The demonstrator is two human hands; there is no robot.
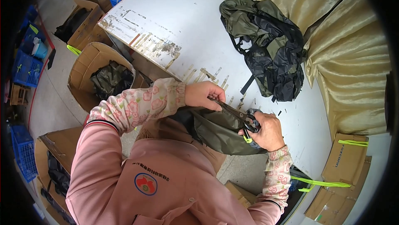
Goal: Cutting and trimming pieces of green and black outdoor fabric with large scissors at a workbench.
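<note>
White table (183,21) is taking up most of the upper view, worn paint patches and strip marks along its near edge. Gold satin cloth (349,59) is draping along the right side. Heap of olive and black bags (270,46) is lying on the table near the cloth, well apart from the hands. Open cardboard box (85,69) on the floor at left is holding dark folded fabric; more brown boxes are sitting behind it at upper left, blue crates along the far left edge. Flat cartons (347,158) at lower right are tied with lime-green strapping, one bearing a green printed label.

Olive-green bag (220,131) is hanging at the table's near edge in front of the chest, between both hands. Left hand (203,95) is pinching the bag's top edge, fingers closed on the fabric. Right hand (268,131) is gripping black scissors (245,119), fingers wrapped through the handles, blades lying along the bag's upper seam. Small lime-green tag (247,139) is showing just under that hand.
</note>
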